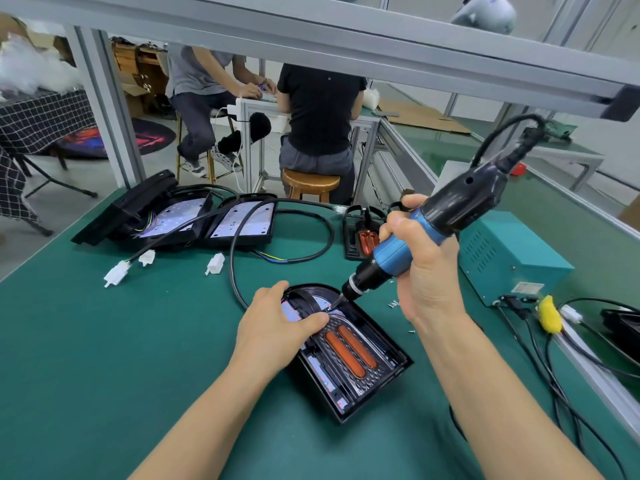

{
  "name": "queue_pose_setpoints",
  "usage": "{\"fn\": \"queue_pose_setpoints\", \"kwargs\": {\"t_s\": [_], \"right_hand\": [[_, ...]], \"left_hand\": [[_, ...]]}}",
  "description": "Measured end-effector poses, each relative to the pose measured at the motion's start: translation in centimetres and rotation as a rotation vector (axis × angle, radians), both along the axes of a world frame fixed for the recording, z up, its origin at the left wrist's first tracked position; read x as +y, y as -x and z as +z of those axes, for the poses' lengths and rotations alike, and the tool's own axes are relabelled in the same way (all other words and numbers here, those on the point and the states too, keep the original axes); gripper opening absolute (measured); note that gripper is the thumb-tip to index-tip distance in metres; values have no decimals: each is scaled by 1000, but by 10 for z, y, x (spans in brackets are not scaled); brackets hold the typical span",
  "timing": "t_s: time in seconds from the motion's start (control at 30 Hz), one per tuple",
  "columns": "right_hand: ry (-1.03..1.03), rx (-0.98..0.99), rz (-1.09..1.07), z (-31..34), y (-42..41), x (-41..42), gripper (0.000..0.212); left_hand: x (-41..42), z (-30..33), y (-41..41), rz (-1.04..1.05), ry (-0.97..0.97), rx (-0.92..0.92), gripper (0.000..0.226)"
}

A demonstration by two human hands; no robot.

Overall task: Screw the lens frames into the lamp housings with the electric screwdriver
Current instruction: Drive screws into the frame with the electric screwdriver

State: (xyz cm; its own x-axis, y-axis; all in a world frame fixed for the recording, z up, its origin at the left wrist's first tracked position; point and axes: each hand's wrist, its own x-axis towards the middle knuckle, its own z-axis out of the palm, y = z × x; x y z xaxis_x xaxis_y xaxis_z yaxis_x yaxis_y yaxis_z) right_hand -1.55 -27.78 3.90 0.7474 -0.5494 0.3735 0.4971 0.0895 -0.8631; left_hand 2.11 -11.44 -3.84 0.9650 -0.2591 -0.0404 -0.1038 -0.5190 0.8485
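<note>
A black lamp housing [388, 386] lies on the green mat in front of me, with a lens frame [349, 351] carrying two orange strips set inside it. My left hand [277, 323] lies on the housing's rounded far end, fingers resting on the frame. My right hand [415, 261] grips the blue and black electric screwdriver [419, 233], tilted down to the left. Its bit tip touches the frame near the top, just beyond my left fingertips. Loose screws [393, 303] lie on the mat beside the housing.
Two more open housings [194, 220] with cables and white connectors lie at the back left. Another lens frame [363, 237] sits behind the screwdriver. A teal power box [502, 254] stands at right, with cables trailing along the edge. Two people sit at a bench beyond.
</note>
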Motion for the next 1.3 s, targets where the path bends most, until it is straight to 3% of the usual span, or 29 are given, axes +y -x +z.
{"fn": "queue_pose_setpoints", "kwargs": {"t_s": [0.4, 0.63, 0.8, 1.0, 1.2, 1.3], "right_hand": [[82, -12, 57, 0, -6, 0, 28], [204, -30, 257, 1, -8, -3, 31], [230, -37, 320, 0, -7, -3, 22], [82, -47, 223, -2, -7, -6, 24], [-294, -146, -83, 3, 3, -21, 26], [-361, -236, -139, 14, 17, -38, 26]], "left_hand": [[-4, -4, -1, 29, 60, 15, 86], [-7, -3, -2, 46, 89, 27, 85], [-8, -2, -4, 58, 111, 48, 84], [-7, -6, -2, 75, 142, 55, 83], [-11, -12, 14, 205, 191, -14, 76], [-16, -14, 21, 264, 1, -90, 75]]}}
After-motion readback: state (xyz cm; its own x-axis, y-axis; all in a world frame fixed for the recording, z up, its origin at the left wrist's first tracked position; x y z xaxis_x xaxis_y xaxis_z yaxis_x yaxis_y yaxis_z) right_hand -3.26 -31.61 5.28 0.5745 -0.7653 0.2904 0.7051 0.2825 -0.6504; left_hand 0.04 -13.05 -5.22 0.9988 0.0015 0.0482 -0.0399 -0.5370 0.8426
